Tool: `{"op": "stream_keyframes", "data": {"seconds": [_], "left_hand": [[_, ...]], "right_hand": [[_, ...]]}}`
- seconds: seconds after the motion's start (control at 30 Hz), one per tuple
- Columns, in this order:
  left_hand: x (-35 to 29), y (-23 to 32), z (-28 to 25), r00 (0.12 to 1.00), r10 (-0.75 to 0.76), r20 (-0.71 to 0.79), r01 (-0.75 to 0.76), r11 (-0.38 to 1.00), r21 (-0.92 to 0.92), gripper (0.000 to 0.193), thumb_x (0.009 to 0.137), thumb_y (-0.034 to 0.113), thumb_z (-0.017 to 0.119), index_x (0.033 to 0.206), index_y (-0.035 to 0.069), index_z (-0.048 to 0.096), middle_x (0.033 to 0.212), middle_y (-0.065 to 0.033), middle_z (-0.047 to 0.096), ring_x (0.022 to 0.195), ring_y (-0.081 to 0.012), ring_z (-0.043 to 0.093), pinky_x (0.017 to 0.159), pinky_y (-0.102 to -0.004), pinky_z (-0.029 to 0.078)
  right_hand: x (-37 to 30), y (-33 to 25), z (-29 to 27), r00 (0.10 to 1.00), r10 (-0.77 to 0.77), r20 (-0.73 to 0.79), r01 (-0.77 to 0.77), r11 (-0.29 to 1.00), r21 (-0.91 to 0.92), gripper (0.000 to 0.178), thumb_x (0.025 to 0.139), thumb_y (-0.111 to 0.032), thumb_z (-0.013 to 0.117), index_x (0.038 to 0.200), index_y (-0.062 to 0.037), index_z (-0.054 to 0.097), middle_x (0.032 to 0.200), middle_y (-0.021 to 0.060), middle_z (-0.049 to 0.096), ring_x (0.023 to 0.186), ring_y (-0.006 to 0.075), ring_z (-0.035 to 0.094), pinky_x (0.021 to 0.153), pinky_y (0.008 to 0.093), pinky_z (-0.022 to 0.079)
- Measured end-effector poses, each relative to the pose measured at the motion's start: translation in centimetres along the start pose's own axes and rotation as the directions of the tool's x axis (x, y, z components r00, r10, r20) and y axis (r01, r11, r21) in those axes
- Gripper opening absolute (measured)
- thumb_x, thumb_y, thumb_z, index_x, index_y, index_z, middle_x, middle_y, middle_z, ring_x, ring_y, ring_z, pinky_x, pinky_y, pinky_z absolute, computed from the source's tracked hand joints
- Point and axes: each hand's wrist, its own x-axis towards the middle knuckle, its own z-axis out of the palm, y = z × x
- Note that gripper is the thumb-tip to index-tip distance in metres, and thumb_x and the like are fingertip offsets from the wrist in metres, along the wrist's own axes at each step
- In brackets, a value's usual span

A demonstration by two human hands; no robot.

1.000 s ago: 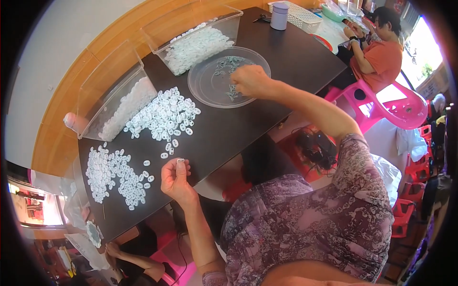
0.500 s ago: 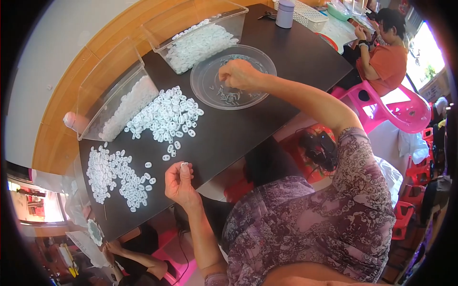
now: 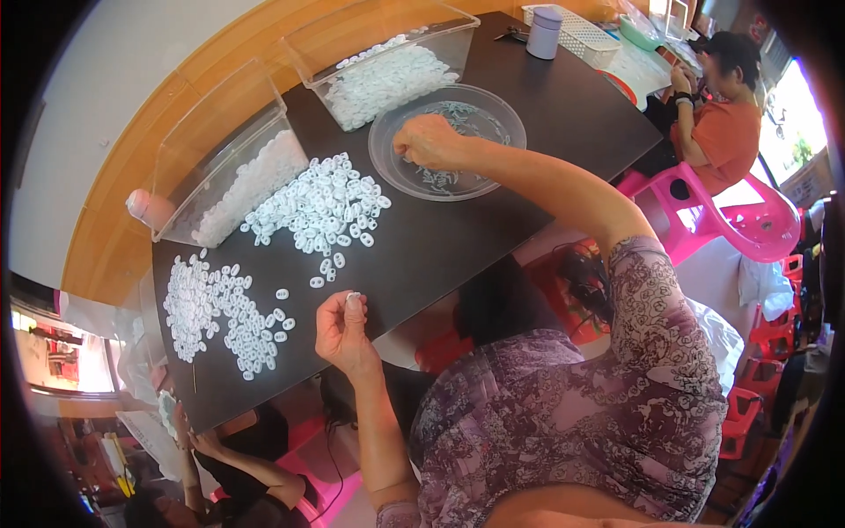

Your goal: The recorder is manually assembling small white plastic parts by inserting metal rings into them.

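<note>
My left hand [image 3: 346, 333] is near the front edge of the dark table, thumb and forefinger pinched on a small white oval piece [image 3: 353, 297]. Over the left side of a round clear plastic tray [image 3: 387, 167], my right hand [image 3: 429, 143] has its fingers pressed together. What they hold, if anything, is hidden. Small thin grey metal-looking bits [image 3: 440, 179] lie scattered in that tray. Between my hands spreads a heap of white oval pieces [image 3: 321, 202] with dark slots. A second spread of the same pieces [image 3: 198, 299] lies farther left.
Two clear bins, one at the back [image 3: 396, 84] and one at the left [image 3: 255, 180], hold more white pieces. A lilac cup [image 3: 544, 35] stands at the far end. People sit at the right [image 3: 720, 132] and lower left [image 3: 255, 471]. A pink chair [image 3: 757, 220] is at right.
The whole view has shifted slightly. My right hand has moved left across the tray, toward its left rim. My left hand keeps its pinch on the white oval piece.
</note>
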Motion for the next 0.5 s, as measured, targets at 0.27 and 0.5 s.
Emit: {"op": "stream_keyframes", "data": {"seconds": [0.27,0.5], "left_hand": [[-0.2,0.1,-0.1,1.0,-0.008,0.001,0.008,0.999,-0.047,0.01,0.083,0.007,0.064,0.088,-0.001,0.061,0.077,-0.0046,0.062,0.066,-0.0071,0.055,0.057,-0.0165,0.041],[-0.1,0.0,-0.2,1.0,0.003,0.009,-0.002,0.996,-0.094,0.01,0.084,0.007,0.064,0.089,-0.001,0.061,0.078,-0.0048,0.062,0.067,-0.0075,0.056,0.058,-0.0168,0.041]], "right_hand": [[0.5,-1.0,0.0,0.987,0.053,0.153,-0.036,0.993,-0.111,0.004,0.065,-0.008,0.06,0.066,-0.0048,0.058,0.07,0.0164,0.061,0.072,0.0368,0.059,0.061,0.0461,0.045],[0.2,0.1,0.8,0.986,0.056,0.158,-0.023,0.979,-0.204,0.012,0.071,-0.013,0.055,0.067,-0.002,0.057,0.072,0.0187,0.06,0.074,0.0394,0.058,0.064,0.047,0.044]]}}
